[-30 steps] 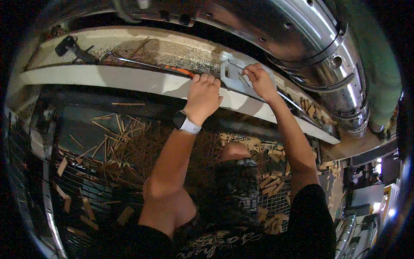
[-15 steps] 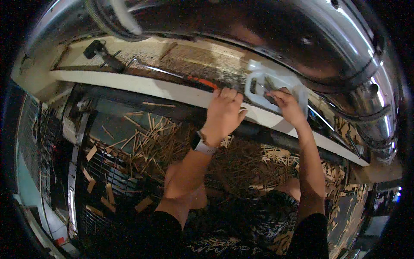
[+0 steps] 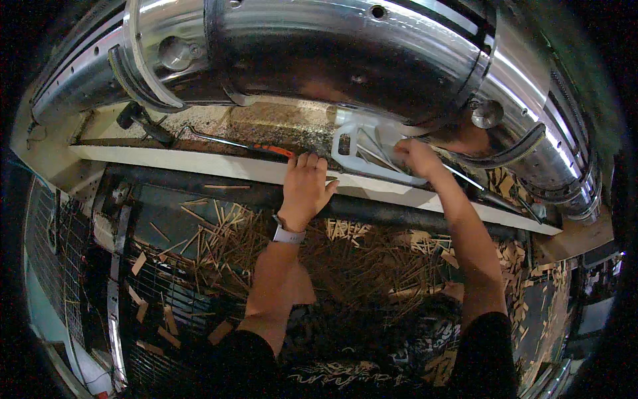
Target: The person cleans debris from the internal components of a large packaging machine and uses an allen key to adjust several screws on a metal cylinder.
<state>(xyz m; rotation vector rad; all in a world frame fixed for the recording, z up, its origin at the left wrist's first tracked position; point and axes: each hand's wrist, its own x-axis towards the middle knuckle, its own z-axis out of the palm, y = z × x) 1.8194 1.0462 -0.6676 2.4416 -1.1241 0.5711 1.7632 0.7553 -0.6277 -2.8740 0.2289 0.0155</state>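
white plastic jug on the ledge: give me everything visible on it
The white plastic jug is a cut-open container with a moulded loop handle on its left side, lying on the pale ledge under the big shiny metal drum. It looks like translucent white plastic, somewhat grimy. Thin sticks lie inside it. The right hand reaches into its open side; the left hand rests on the ledge edge beside it, apart from it.

Pale ledge (image 3: 199, 161) running beneath the polished metal drum, dusted with sawdust. Resting on it: dark-handled tool (image 3: 143, 122) at left, orange-handled tool (image 3: 242, 143) at centre, white cut-open plastic jug (image 3: 362, 154) holding thin sticks at right. Left hand (image 3: 304, 187) flat on the front edge.
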